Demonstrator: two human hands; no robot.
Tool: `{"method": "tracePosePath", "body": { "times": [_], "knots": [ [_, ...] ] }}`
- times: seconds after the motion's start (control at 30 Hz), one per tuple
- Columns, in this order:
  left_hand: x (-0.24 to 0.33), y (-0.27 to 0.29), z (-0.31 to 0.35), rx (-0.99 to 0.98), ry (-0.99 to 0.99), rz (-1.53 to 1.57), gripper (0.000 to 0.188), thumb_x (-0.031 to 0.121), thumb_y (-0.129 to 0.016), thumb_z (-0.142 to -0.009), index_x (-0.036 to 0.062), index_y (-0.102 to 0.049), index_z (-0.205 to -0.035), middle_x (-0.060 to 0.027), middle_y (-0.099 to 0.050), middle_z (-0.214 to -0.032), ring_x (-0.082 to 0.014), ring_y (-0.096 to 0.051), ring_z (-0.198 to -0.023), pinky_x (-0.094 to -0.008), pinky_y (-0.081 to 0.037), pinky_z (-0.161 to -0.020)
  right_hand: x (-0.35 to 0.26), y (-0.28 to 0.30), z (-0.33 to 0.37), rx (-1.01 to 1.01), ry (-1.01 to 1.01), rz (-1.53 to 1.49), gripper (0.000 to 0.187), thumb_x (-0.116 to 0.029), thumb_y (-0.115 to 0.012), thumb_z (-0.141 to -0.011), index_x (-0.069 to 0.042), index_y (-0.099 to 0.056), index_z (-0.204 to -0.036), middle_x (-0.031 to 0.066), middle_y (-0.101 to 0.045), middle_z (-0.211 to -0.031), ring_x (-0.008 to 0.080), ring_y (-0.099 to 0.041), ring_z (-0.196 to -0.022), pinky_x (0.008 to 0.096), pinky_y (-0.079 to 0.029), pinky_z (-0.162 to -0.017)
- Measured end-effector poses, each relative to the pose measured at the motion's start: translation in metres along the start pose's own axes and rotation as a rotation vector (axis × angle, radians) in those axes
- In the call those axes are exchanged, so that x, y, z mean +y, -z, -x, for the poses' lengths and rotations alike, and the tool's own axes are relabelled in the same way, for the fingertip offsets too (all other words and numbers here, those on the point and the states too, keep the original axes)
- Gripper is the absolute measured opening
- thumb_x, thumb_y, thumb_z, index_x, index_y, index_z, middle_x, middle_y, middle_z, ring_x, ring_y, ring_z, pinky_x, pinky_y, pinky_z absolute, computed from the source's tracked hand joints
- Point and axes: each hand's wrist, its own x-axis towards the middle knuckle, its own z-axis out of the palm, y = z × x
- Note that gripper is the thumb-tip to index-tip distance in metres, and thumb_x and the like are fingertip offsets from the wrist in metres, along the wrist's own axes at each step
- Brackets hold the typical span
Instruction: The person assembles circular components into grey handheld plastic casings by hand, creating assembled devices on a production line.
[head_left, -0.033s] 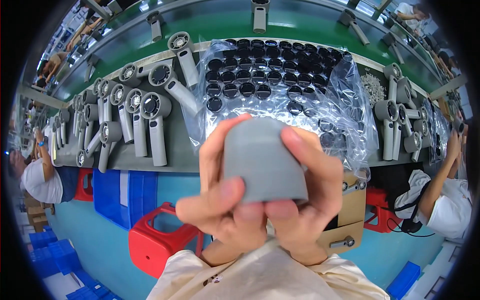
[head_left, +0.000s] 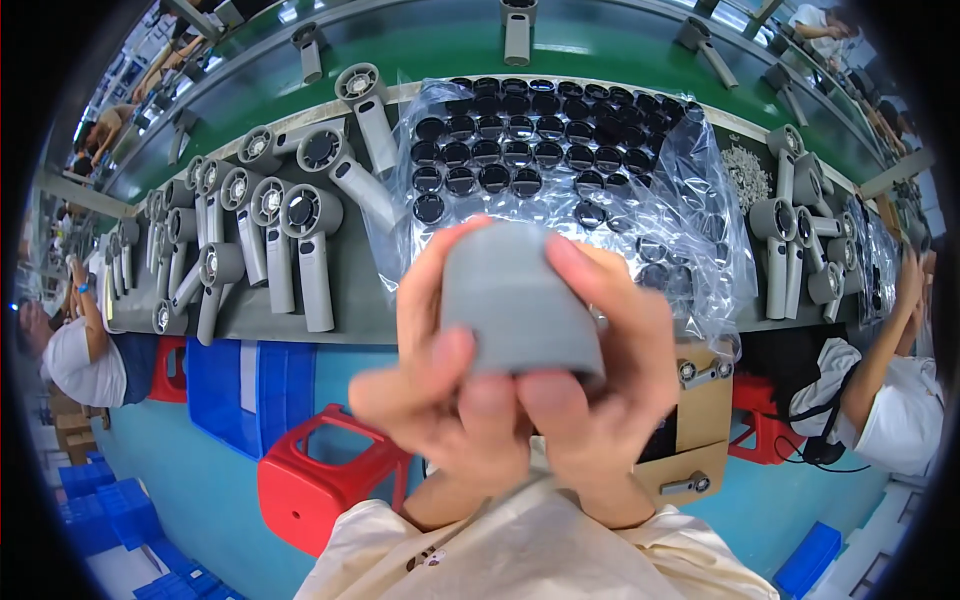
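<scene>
Close in front of me is a smooth grey handheld fan (head_left: 520, 300), its rounded head filling the space between my hands. A dark opening shows along its lower right rim; any handle is hidden. My left hand (head_left: 435, 385) grips it from the left, with the thumb low on its side. On the other side my right hand (head_left: 625, 365) is closed round it, one finger over the upper edge and others beneath the rim. Both hands are slightly blurred. Beyond them, rows of round black caps (head_left: 490, 180) lie on clear plastic sheeting (head_left: 560, 235).
Several grey handheld fans (head_left: 312, 265) stand at the left of the bench, more (head_left: 775, 250) at the right beside small pale parts (head_left: 745, 175). A green conveyor (head_left: 430, 55) runs behind. Below are a red stool (head_left: 300, 490), blue crate (head_left: 225, 400) and cardboard (head_left: 700, 470). People sit both sides.
Both hands and the held fan have shifted slightly up and to the left. The fan has tilted a little, showing more of the dark opening under its rim.
</scene>
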Motion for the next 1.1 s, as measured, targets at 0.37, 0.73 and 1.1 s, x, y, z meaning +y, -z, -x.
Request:
{"method": "tracePosePath", "body": {
  "times": [0.37, 0.73, 1.1],
  "knots": [
    [-0.004, 0.024, -0.003, -0.236, -0.046, 0.111, 0.048, 0.027, -0.06, -0.085, 0.0114, -0.04, -0.126, -0.0454, -0.026, -0.127, -0.0505, -0.034, -0.121, -0.0506, -0.036, -0.095, -0.01, 0.011, -0.003, -0.143, -0.019, 0.168, 0.072, -0.034, -0.066, -0.077, 0.012, -0.039, -0.125, 0.0248, -0.041, -0.127, 0.0304, -0.046, -0.11, 0.0394, -0.037, -0.092],
    [-0.014, 0.034, -0.009, -0.405, -0.238, -0.232, 0.053, 0.013, -0.06, -0.083, -0.0051, -0.037, -0.127, -0.0431, -0.038, -0.12, -0.048, -0.05, -0.107, -0.0454, -0.044, -0.087, 0.005, 0.014, 0.011, 0.019, -0.242, -0.054, 0.055, -0.009, -0.068, -0.073, 0.009, -0.047, -0.12, 0.023, -0.044, -0.124, 0.0284, -0.048, -0.11, 0.0365, -0.039, -0.092],
    [0.03, 0.015, -0.02, -0.447, -0.122, -0.365, 0.056, 0.015, -0.068, -0.077, -0.0069, -0.044, -0.122, -0.0429, -0.03, -0.127, -0.0439, -0.044, -0.115, -0.0436, -0.044, -0.09, -0.009, 0.005, 0.003, 0.11, -0.346, -0.593, 0.07, -0.015, -0.059, -0.081, 0.004, -0.019, -0.135, 0.0208, -0.04, -0.126, 0.0245, -0.042, -0.116, 0.035, -0.032, -0.098]
  ]
}}
